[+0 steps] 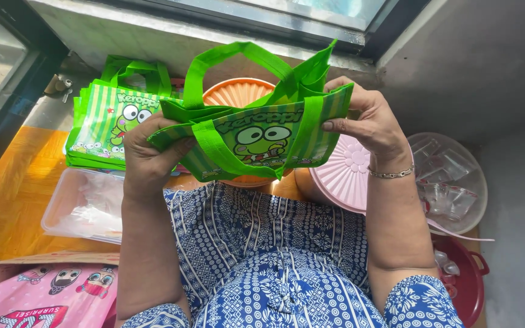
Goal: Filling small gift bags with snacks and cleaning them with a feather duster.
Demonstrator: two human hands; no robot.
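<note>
I hold a small green tote bag (262, 140) with a cartoon frog print and green handles up in front of me. My left hand (150, 155) grips its left side, fingers curled over the top edge. My right hand (366, 121), a bracelet at its wrist, pinches the right side, thumb on the front. The bag's mouth is pulled partly open between both hands. Behind the left hand lies a flat stack of the same green bags (107, 124).
An orange ribbed lid (235, 91) shows behind the bag and a pink ribbed lid (344, 176) to the right. A clear tub with small plastic cups (451, 182), a red bowl (466, 279), a clear box (80, 206) and pink cartoon bags (50, 294) surround my lap.
</note>
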